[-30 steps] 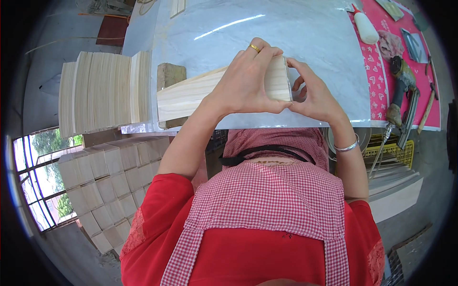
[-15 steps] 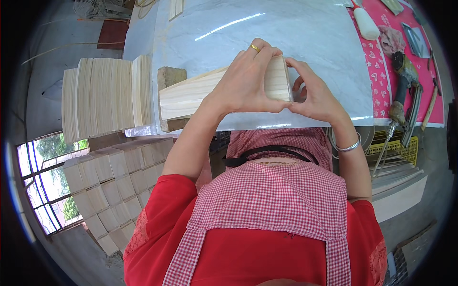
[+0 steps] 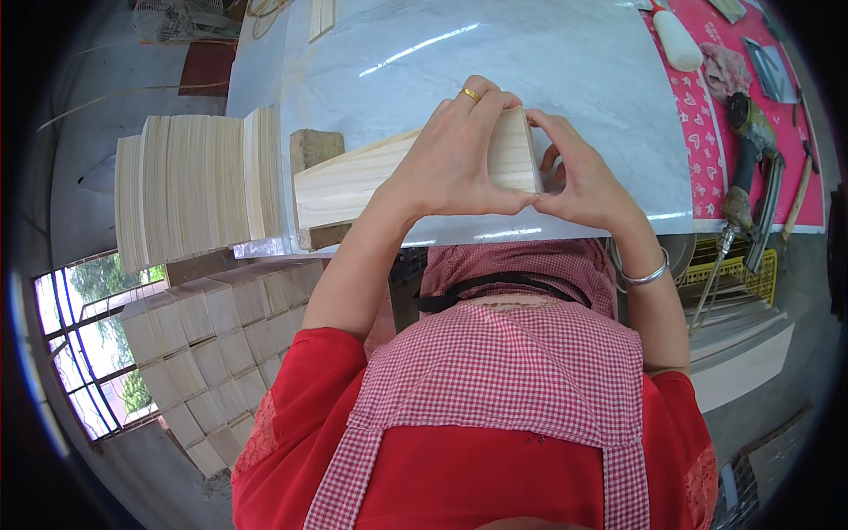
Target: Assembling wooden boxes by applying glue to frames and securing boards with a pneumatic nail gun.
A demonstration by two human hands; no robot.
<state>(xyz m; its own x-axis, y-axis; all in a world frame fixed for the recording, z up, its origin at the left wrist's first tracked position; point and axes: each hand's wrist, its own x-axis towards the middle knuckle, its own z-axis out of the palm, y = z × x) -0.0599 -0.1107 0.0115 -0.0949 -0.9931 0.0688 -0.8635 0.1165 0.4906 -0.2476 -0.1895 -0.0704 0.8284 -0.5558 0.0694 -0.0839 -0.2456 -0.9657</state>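
A pale, tapered wooden box [image 3: 353, 187] lies across the near part of the table, its narrower left end resting against or over a rough wooden block [image 3: 316, 148]. My left hand [image 3: 449, 159] is wrapped over the box near its wide end, fingers at the far edge and thumb along the near edge. At that right end, my right hand [image 3: 585, 177] curves around a thin wooden end board [image 3: 533, 150], fingertips at its far corner and thumb at its near corner. The two thumbs almost meet. The box's underside is hidden.
Stacked thin wooden boards [image 3: 194, 185] stand left of the glossy table [image 3: 565, 62]. Lower left is a pile of wooden pieces [image 3: 221, 336]. On a pink cloth [image 3: 702, 168] at right lie a white bottle [image 3: 678, 42], a rag [image 3: 726, 71] and an air nail gun [image 3: 751, 168].
Both hands keep their hold at the box's wide end. The whole view has shifted slightly; nothing has been let go.
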